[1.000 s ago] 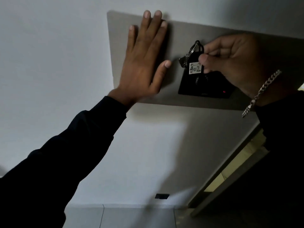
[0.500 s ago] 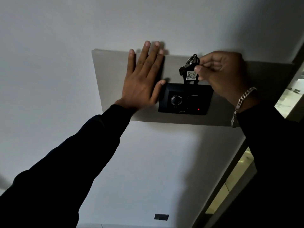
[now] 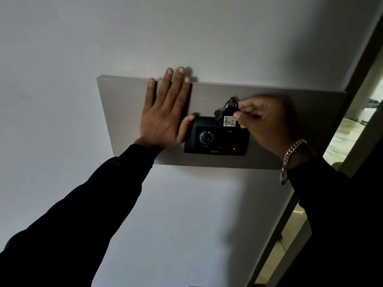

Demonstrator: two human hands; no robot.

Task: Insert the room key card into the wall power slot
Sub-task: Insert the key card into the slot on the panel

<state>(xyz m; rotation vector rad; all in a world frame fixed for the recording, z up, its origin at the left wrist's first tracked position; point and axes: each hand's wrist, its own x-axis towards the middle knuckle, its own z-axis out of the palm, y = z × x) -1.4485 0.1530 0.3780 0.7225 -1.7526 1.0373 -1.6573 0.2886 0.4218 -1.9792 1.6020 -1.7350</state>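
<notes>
A black wall power unit (image 3: 215, 137) with a round dial and a small red light sits on a grey wall panel (image 3: 124, 100). My right hand (image 3: 263, 123) pinches a black key card (image 3: 229, 121) with a white "402" label and a metal key ring on top. The card stands upright at the unit's right half, its lower end at or in the slot; I cannot tell how deep. My left hand (image 3: 165, 114) lies flat and open on the panel, thumb touching the unit's upper left corner.
A white wall surrounds the panel. A dark door frame (image 3: 352, 100) runs diagonally along the right, with a lit tiled floor beyond it. A small dark socket shows at the bottom edge of the view.
The view has shifted, so panel and unit sit lower in frame. My right hand has lowered the card toward the unit's slot. My left hand stays flat on the panel.
</notes>
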